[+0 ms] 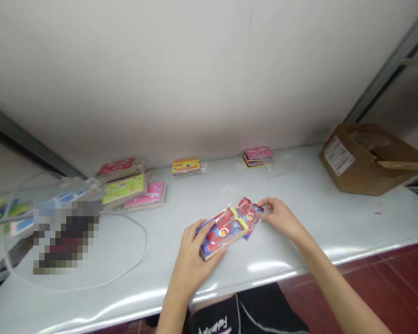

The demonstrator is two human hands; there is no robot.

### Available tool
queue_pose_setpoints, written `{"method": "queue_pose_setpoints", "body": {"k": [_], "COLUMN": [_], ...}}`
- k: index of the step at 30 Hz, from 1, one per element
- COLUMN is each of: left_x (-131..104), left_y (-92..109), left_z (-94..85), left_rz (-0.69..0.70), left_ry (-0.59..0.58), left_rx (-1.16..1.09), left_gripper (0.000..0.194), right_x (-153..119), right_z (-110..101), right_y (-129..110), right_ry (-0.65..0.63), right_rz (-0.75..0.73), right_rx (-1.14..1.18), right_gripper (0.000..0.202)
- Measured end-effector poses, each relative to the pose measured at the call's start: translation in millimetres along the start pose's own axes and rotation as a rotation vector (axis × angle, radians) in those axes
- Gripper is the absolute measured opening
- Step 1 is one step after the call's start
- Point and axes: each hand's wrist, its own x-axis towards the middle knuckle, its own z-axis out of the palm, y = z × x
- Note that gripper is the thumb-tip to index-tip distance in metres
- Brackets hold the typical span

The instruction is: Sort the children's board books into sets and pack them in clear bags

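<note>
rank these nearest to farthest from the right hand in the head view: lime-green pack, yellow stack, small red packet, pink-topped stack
1. Small red packet, at the right hand
2. Pink-topped stack, at the back
3. Yellow stack, at the back, farther left
4. Lime-green pack, leftmost of the four

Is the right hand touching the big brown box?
No, the right hand is at the small red packet, well apart from the brown box.

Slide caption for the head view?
Left hand holds a colorful flat pack while the right hand touches a red packet beside it.
</note>
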Motion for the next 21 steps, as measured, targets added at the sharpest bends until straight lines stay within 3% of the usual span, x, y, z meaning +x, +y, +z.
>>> {"method": "queue_pose_setpoints", "body": {"k": [8,15,21], "left_x": [-0.4,-2.2,-2.1], "left_y": [-1.0,-2.3,-1.8], "left_z": [0.3,0.2,0.3], "left_rz": [0.008,0.006,0.008], "left_ry": [-0.008,0.070,0.099], "left_rx": [0.000,0.004,0.000], "left_gripper": [0.053,0.055,0.056], "right_x": [-18.0,-19.7,-15.6], "right_z": [1.8,3.9,-0.5], "right_y": [-6.9,-11.8,-11.1], "right_ry": [-0.004,-0.024,-0.067], "right_rz": [-0.056,-0.052,0.030], "right_rx": [-0.052,-0.034,0.083], "right_gripper": [0.050,0.036,0.038]}}
